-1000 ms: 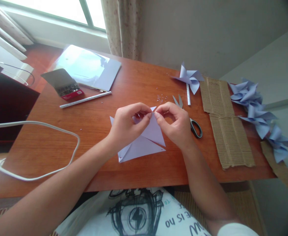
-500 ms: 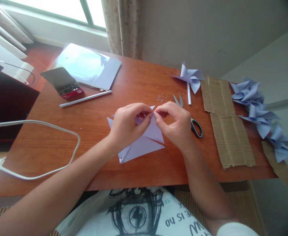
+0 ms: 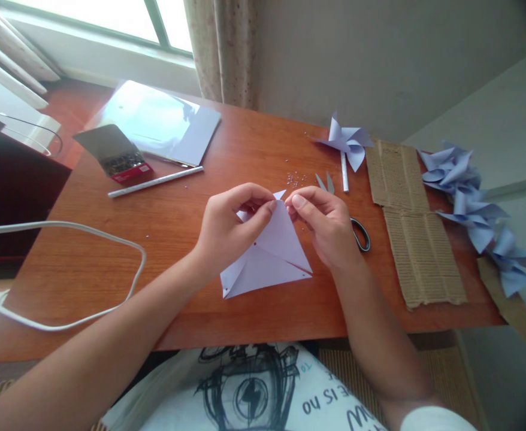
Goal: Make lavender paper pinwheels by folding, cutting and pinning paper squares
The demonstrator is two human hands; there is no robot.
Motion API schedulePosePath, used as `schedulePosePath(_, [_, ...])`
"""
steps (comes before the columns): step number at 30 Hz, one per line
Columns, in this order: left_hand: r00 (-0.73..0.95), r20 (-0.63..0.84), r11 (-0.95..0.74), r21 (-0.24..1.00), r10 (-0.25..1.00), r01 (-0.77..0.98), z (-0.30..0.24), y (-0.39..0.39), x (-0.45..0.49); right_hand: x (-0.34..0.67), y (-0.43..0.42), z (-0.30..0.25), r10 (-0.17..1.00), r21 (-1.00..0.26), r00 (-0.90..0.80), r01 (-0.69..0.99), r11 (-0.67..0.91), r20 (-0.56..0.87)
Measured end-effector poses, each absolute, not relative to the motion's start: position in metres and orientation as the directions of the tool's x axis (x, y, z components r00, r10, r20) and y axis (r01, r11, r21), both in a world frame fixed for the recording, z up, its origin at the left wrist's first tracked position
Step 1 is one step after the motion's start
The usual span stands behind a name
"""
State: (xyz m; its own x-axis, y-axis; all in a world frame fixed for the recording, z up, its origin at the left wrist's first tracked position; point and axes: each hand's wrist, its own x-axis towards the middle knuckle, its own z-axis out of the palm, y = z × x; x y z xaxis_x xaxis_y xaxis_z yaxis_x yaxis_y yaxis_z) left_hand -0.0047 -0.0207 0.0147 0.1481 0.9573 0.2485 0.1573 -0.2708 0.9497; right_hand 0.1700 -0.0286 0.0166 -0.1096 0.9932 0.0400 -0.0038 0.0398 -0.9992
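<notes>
A pale lilac sheet of paper, slit in from its corners and dotted with small dark holes, lies on the table before me. My left hand pinches its far edge between thumb and forefinger, lifting that part a little. Just right of this edge is my right hand, its thumb pressed against the curled fingers. A small gap shows between its fingertips and the paper. Whatever sits in that pinch is hidden. Partly behind the right hand lie scissors with their blades apart.
Paper pinwheels overlap at the right beside corrugated cardboard. Another pinwheel has a white stick. Tiny metallic bits are scattered beyond my hands. At left are an open red box, a paper tube and a white cable.
My right hand has drawn slightly away from the paper's far edge, where both hands' fingertips met before. The sheet has shifted a little to the right, and more of it shows.
</notes>
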Motion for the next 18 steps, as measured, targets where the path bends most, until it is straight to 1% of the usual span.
schedulePosePath(2, [0.154, 0.22, -0.237, 0.966, 0.963, 0.104, 0.0151, -0.0202, -0.0046, 0.1714, -0.0272, 0.0152, 0.988, -0.995, -0.146, -0.079, -0.064, -0.052])
schedulePosePath(4, [0.165, 0.212, -0.23, 0.968, 0.963, 0.102, 0.0153, -0.0204, -0.0045, 0.1714, -0.0265, 0.0146, 0.976, -0.981, -0.174, -0.123, -0.153, -0.13])
schedulePosePath(6, [0.171, 0.213, -0.234, 0.965, 0.962, 0.119, 0.0154, -0.0211, -0.0046, 0.1707, -0.0263, 0.0149, 0.966, -0.964, -0.194, -0.167, -0.205, -0.172])
schedulePosePath(11, [0.174, 0.232, -0.257, 0.956, 0.957, 0.14, 0.0159, -0.0225, -0.0046, 0.1704, -0.0265, 0.0176, 0.963, -0.95, -0.202, -0.217, -0.224, -0.181])
schedulePosePath(18, [0.166, 0.248, -0.277, 0.943, 0.954, 0.184, 0.0156, -0.0228, -0.004, 0.1715, -0.0261, 0.0138, 0.967, -0.968, -0.193, -0.155, -0.197, -0.166])
